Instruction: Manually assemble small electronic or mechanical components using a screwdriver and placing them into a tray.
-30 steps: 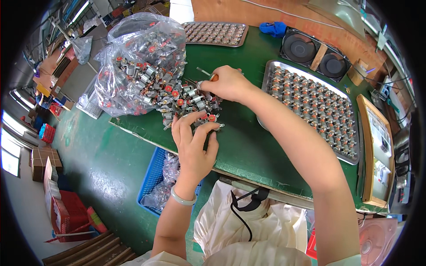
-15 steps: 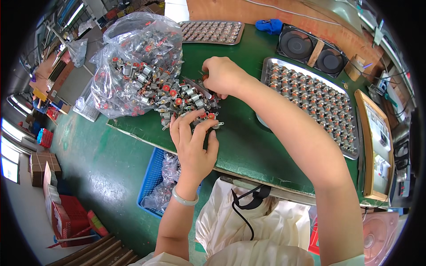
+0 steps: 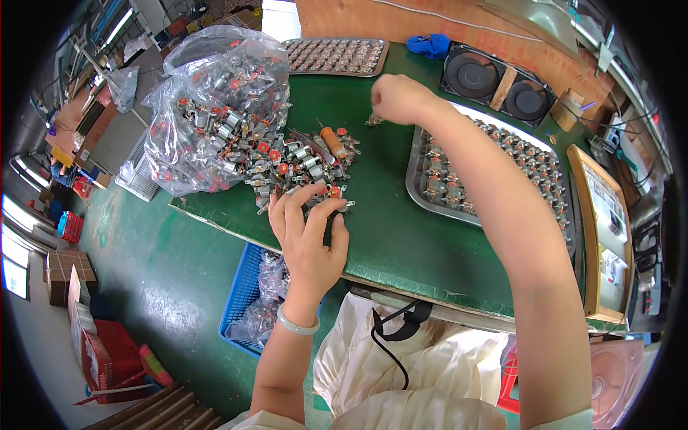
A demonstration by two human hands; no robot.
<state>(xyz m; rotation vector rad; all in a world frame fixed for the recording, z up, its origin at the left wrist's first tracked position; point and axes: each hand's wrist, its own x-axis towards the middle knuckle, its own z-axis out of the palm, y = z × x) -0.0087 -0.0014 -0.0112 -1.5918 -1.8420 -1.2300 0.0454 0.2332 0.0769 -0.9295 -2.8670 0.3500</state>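
Note:
My left hand [image 3: 308,233] rests at the near edge of a heap of small metal components [image 3: 294,161] with red and silver bodies. Its fingers are spread and curved over the parts, fingertips touching them. On the heap lies an orange-handled tool [image 3: 332,142], next to a thin metal strip [image 3: 312,145]. Farther right, my right hand [image 3: 403,100] is closed, held above the green table near the tray's left corner. A small metal component [image 3: 374,120] shows beneath its fingertips, apparently pinched there; the fingers partly hide it.
A clear plastic bag [image 3: 215,107] full of components stands left of the heap. One metal tray [image 3: 414,179] of components in rows lies under my right forearm, another tray [image 3: 337,56] at the back. Fans [image 3: 473,72] and a wooden frame [image 3: 598,236] stand right; a blue basket [image 3: 240,294] sits below.
My right hand has moved right and away from the heap, toward the tray. The orange-handled tool it covered now lies uncovered on the heap. My left hand has barely moved.

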